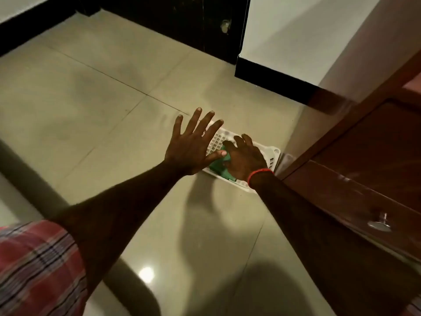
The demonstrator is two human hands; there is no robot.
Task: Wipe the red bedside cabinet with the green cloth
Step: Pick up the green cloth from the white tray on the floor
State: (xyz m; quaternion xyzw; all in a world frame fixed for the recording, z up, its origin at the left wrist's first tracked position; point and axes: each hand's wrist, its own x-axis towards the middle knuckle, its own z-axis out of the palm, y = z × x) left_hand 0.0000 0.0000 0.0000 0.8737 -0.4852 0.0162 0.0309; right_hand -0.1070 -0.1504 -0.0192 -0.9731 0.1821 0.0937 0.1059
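Observation:
The green cloth (219, 167) lies bunched in a white perforated plastic basket (271, 156) on the floor. My right hand (245, 158), with a red band at the wrist, rests on top of the cloth, fingers curled over it. My left hand (193, 142) hovers just left of the basket with its fingers spread wide and nothing in it; its thumb tip touches the cloth's edge. The red bedside cabinet (364, 160) stands at the right, glossy dark red wood, with a metal knob (379, 222) on its drawer front.
Beige glossy floor tiles (91, 99) spread to the left and front. A dark door or cabinet (182, 19) with a round knob stands at the back. A white wall with black skirting (273, 78) juts out behind the basket. A checked sleeve shows at bottom left.

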